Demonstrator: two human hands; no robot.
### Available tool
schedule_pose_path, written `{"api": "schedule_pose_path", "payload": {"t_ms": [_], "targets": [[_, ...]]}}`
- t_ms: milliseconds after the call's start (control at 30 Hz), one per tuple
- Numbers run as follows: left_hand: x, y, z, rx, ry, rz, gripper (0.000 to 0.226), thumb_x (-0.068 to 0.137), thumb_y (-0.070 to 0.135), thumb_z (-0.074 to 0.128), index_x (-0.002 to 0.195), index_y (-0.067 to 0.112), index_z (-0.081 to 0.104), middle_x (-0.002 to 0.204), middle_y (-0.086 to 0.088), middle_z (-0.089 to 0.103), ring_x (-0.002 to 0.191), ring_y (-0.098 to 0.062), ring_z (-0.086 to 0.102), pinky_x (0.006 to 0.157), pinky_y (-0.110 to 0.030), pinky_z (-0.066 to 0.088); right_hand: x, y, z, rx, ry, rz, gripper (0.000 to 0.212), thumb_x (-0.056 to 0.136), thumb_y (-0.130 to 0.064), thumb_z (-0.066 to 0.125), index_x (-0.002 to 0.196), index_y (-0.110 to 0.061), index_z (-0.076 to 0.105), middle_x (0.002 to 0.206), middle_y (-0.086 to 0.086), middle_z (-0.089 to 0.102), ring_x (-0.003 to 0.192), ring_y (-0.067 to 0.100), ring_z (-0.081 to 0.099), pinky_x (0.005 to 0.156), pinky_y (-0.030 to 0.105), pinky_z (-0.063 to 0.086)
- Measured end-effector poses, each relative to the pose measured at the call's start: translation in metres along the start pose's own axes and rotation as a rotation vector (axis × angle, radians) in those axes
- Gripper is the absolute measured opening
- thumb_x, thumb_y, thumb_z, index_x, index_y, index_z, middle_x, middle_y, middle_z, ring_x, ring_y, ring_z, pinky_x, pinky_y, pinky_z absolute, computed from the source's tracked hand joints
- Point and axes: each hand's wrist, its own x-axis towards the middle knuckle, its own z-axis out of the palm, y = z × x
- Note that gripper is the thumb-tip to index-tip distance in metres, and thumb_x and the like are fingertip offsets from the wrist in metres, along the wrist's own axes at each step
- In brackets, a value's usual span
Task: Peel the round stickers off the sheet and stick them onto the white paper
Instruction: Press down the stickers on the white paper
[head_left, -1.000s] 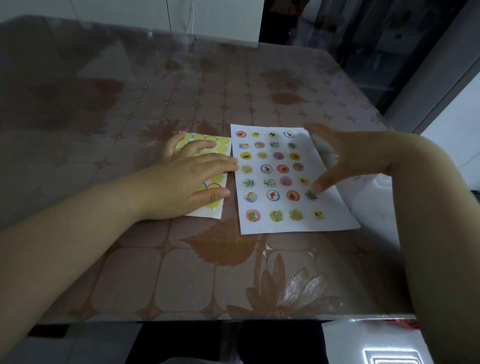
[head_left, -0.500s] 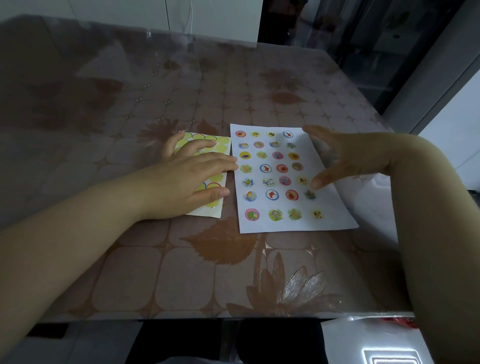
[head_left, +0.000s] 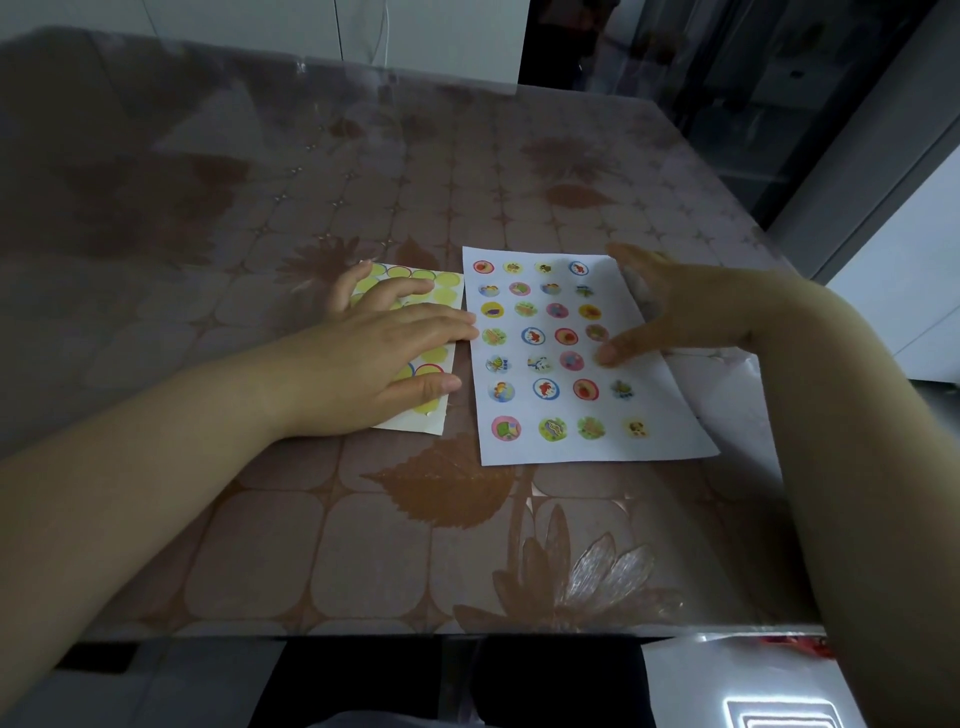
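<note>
The sticker sheet (head_left: 436, 291), mostly yellow backing circles with a few stickers left, lies left of the white paper (head_left: 660, 415). My left hand (head_left: 384, 358) rests flat on the sheet, fingers straight, covering most of it. The white paper carries several rows of round stickers (head_left: 545, 388). My right hand (head_left: 675, 306) hovers over the paper's right side with fingers spread. Its thumb tip touches the paper in the fifth row's right column. Whether a sticker lies under the thumb is hidden.
A patterned brown tablecloth under clear plastic (head_left: 363, 545) covers the table. The table's front edge (head_left: 415, 631) runs close to me. A white glossy object (head_left: 727, 686) sits below the edge at lower right. Dark furniture stands beyond the far right corner.
My right thumb has moved up and left across the paper, from the sixth row's right sticker to the row above. My left hand has stayed on the sheet.
</note>
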Motion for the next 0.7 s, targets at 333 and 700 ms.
{"api": "schedule_pose_path", "payload": {"t_ms": [333, 700], "targets": [[-0.001, -0.001, -0.001, 0.001, -0.015, -0.005, 0.069, 0.074, 0.065, 0.012, 0.133, 0.037, 0.033, 0.141, 0.027, 0.029, 0.135, -0.001, 0.003, 0.109, -0.036, -0.016, 0.010, 0.011, 0.002, -0.036, 0.005, -0.003, 0.124, 0.025, -0.079, 0.074, 0.134, -0.047, 0.024, 0.131, -0.017, 0.047, 0.113, 0.017, 0.054, 0.096, 0.051, 0.044], [0.000, -0.001, 0.000, 0.018, -0.025, -0.011, 0.068, 0.074, 0.065, 0.011, 0.134, 0.038, 0.031, 0.142, 0.026, 0.029, 0.137, -0.003, 0.001, 0.108, -0.036, -0.017, -0.025, -0.051, 0.017, -0.185, 0.015, -0.182, 0.108, 0.053, -0.063, 0.067, 0.143, -0.041, 0.011, 0.149, -0.014, 0.023, 0.126, 0.008, 0.029, 0.104, 0.031, 0.023]]}}
